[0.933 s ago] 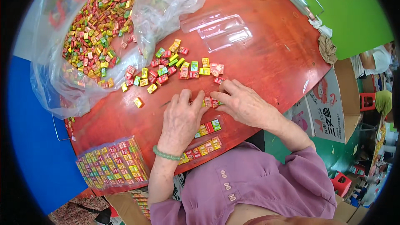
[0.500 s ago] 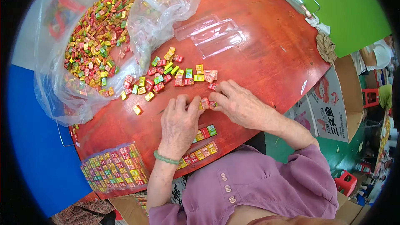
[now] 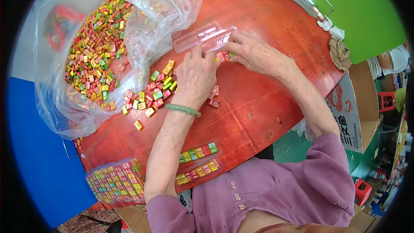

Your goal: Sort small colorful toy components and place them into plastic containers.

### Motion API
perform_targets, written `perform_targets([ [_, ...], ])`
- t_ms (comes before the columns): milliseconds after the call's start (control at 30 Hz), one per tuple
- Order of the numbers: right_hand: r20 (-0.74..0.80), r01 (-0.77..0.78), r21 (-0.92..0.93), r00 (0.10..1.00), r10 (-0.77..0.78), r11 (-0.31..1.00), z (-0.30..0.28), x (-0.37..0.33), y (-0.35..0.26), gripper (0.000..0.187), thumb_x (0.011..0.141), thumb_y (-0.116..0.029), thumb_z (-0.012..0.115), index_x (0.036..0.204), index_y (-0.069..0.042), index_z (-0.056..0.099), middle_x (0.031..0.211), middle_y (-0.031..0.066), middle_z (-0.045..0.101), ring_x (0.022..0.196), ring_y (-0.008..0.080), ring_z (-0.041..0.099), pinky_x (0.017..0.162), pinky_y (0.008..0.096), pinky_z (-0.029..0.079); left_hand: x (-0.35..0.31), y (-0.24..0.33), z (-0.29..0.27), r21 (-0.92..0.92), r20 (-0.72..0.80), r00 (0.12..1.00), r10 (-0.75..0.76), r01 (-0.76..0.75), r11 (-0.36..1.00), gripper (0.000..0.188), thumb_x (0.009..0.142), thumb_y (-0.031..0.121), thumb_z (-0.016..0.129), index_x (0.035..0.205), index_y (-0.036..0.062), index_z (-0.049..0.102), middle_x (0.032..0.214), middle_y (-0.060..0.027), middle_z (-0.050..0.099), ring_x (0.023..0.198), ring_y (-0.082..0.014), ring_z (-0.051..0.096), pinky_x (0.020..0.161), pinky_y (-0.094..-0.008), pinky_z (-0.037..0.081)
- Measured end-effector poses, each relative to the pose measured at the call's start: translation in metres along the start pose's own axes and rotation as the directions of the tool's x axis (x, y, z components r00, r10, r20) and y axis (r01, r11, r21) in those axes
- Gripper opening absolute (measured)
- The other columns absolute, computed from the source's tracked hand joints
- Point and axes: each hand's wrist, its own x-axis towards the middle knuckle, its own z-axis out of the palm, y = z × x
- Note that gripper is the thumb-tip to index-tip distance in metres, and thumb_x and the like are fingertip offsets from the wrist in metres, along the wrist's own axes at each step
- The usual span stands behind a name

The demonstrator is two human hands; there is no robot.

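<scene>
Head view: The left hand [image 3: 196,75] and right hand [image 3: 261,54], both partly closed, grip opposite ends of a short row of small boxes [image 3: 223,56]. Clear trays [image 3: 196,38] lie just beyond the fingertips; loose boxes [image 3: 157,94] lie left of the left hand.

Blouse [image 3: 276,181]: plain mauve, softly gathered, five o'clock in view
Buttons [image 3: 236,196]: pale ovals, in pairs
Sleeves [image 3: 333,159]: short, loose, mauve, four and seven o'clock
Left-wrist bracelet [image 3: 183,109]: round green beads
</scene>
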Motion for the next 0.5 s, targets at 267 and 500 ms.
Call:
perform_targets([
  [267,0.071,-0.091,0.105,0.994,0.084,0.990,0.011,0.001,0.025,0.028,0.091,-0.019,0.072,0.115,-0.005,0.068,0.107,0.0144,0.056,0.103,0.0329,0.059,0.090,0.0422,0.050,0.010,0.001,0.011,-0.046,0.015,0.998,-0.061,0.061,0.997,0.024,0.089,0.026,0.074,0.098,0.0049,0.068,0.099,-0.0140,0.061,0.090,-0.0321,0.065,0.074,-0.0434,0.057],
  [500,0.096,-0.154,0.046,0.984,0.149,0.987,0.000,-0.005,0.019,0.029,0.091,-0.020,0.072,0.115,-0.005,0.068,0.108,0.0118,0.060,0.103,0.0318,0.059,0.091,0.0419,0.050,0.003,0.003,0.010,-0.079,-0.001,1.000,0.021,-0.021,0.997,0.030,0.087,0.024,0.076,0.103,0.0001,0.065,0.100,-0.0143,0.058,0.094,-0.0312,0.062,0.078,-0.0419,0.055],
])
